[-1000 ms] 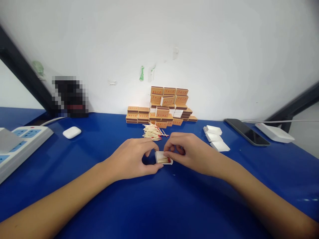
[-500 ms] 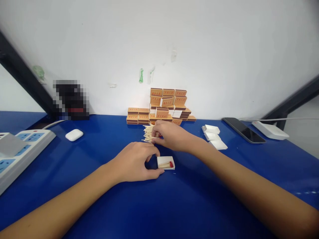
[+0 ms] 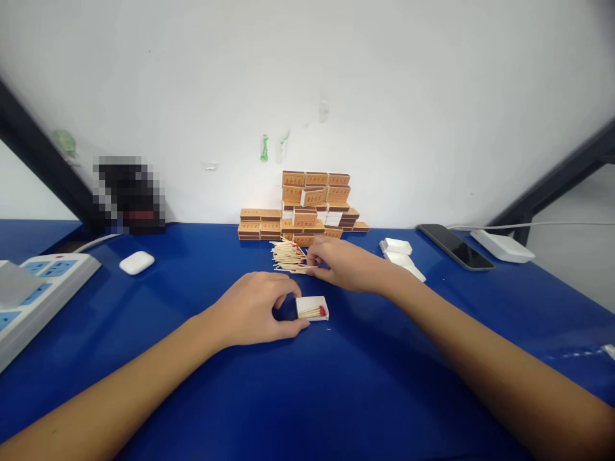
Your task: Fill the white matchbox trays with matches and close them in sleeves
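A small white matchbox tray [image 3: 311, 301] lies on the blue table with several red-tipped matches [image 3: 313, 312] inside, along its near side. My left hand [image 3: 259, 310] holds the tray's left end between thumb and forefinger. Beyond it is a loose pile of matches [image 3: 287, 257], their red heads mostly toward the right. At the pile's right edge, my right hand [image 3: 344, 262] is closed in a pinch on a match whose stick points left; whether more than one is pinched I cannot tell.
Behind the pile, orange matchboxes [image 3: 314, 196] are stacked against the wall. White empty trays [image 3: 398, 246] lie to the right, near a phone [image 3: 454, 246] and a white device [image 3: 504, 246]. On the left are a white earbud case [image 3: 137, 262] and a power strip [image 3: 62, 282].
My right hand has drawn rightward from over the match pile to its right edge, uncovering more of the pile. My left hand stays at the tray. The whole view has shifted slightly.
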A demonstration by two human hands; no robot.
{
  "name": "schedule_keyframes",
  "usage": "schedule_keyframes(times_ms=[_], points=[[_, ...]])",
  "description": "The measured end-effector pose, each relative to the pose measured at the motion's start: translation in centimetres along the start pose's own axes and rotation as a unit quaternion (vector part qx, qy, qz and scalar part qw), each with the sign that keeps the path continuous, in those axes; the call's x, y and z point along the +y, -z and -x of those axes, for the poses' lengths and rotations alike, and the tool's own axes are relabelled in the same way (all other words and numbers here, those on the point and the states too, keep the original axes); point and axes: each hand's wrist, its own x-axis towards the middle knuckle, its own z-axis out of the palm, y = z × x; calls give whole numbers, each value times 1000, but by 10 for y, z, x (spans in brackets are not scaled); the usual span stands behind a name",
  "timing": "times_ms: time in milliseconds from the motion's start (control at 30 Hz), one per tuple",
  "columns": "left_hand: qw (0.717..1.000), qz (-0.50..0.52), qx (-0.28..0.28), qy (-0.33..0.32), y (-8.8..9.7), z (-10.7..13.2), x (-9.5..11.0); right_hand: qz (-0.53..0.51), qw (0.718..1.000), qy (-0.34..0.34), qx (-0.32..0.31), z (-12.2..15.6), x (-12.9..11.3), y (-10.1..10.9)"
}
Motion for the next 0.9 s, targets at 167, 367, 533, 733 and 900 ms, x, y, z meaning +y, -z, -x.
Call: schedule_keyframes(times_ms=[167,367,533,733,900], points=[[1000,-11,-5,8,3,0,1,-11,1000,-7,15,17,12,4],[1000,-15,2,24,2,-1,0,-65,997,-31,33,39,-1,22],[1000,-9,0,29,2,-1,0,-93,995,29,4,43,-28,15],[1000,-9,-5,25,3,0,0,-103,994,31,-10,43,-34,9],[1000,3,-5,21,4,-1,1,-130,989,46,46,38,-27,9]])
